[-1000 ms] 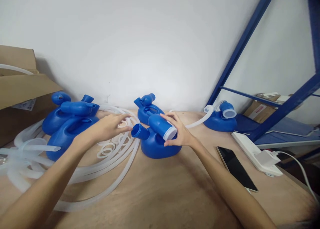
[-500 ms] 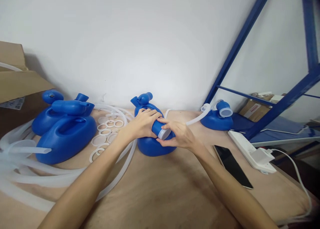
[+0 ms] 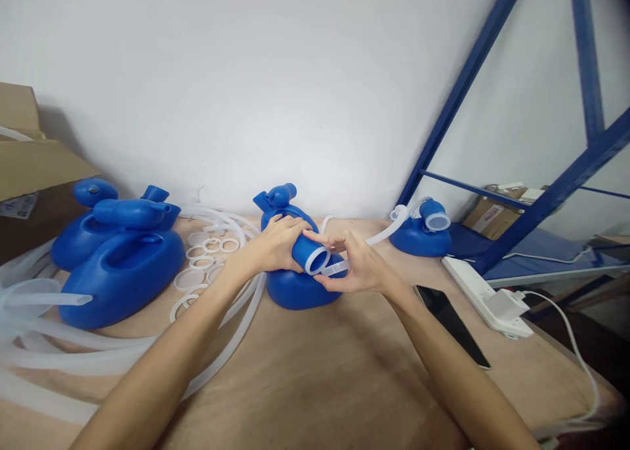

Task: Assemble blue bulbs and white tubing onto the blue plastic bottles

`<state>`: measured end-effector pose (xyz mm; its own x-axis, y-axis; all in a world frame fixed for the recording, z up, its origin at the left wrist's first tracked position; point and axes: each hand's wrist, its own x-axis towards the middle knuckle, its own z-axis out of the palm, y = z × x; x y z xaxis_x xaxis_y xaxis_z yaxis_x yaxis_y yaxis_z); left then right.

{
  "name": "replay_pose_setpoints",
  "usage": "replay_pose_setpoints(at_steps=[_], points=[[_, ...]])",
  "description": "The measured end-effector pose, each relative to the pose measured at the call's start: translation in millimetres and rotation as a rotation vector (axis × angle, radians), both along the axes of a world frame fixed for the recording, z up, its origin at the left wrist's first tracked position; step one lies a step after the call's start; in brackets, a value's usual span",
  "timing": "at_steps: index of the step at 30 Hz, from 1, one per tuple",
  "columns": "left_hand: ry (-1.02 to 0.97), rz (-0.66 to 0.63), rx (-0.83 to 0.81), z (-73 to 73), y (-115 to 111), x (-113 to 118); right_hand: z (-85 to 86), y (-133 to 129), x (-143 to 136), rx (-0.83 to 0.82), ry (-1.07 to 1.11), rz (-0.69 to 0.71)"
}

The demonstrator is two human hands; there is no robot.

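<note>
A blue plastic urinal bottle (image 3: 300, 294) stands on the table in front of me. My left hand (image 3: 279, 243) is wrapped round its wide neck (image 3: 304, 246), whose open mouth faces me. A white ring (image 3: 310, 266) rims that mouth. Between thumb and fingers of my right hand (image 3: 361, 263) is a translucent white cap (image 3: 336, 268), tilted edge-on just right of the mouth; I cannot tell whether it still touches the rim. Loose white rings and caps (image 3: 189, 279) lie to the left of the bottle.
Two more blue bottles (image 3: 123, 279) stand left, beside translucent tubes (image 3: 98, 358) and a cardboard box (image 3: 49, 168). Another blue bottle (image 3: 420, 239) with a tube is at the back right. A phone (image 3: 453, 325), a power strip (image 3: 485, 299) and a blue metal rack (image 3: 462, 89) are on the right.
The cap has come off the bottle's mouth and moved slightly right in my right hand, exposing the opening and its white ring. My left hand keeps its hold on the neck.
</note>
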<state>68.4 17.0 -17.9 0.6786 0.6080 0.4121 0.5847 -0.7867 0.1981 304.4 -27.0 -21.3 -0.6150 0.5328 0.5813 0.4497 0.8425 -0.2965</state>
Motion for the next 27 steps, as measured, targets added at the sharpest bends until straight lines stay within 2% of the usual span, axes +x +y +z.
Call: replay_pose_setpoints(at_steps=[4,8,13,15,18,21,24,27], points=[[-0.008,0.006,0.002,-0.4,1.1,-2.4,13.5,4.6,12.7,-0.096,-0.051,0.072],[-0.038,0.028,-0.022,1.1,4.2,-8.5,20.5,7.9,23.0,-0.259,-0.179,-0.034],[-0.073,0.06,-0.085,6.6,5.7,-15.2,22.4,5.3,13.3,-0.515,-0.175,0.026],[-0.068,0.049,-0.093,8.4,4.5,-15.3,17.2,6.6,3.2,-0.501,-0.152,-0.044],[-0.068,0.037,-0.084,8.8,3.0,-14.0,2.7,12.1,-11.4,-0.362,-0.152,-0.152],[-0.1,0.059,-0.075,7.4,4.6,-14.0,-12.7,17.0,-22.5,-0.306,-0.099,-0.225],[-0.128,0.057,-0.082,6.2,7.2,-16.1,-22.4,18.9,-30.5,-0.355,0.054,-0.268],[-0.13,0.054,-0.074,6.0,7.1,-17.4,-26.1,21.2,-34.2,-0.479,0.226,-0.202]])
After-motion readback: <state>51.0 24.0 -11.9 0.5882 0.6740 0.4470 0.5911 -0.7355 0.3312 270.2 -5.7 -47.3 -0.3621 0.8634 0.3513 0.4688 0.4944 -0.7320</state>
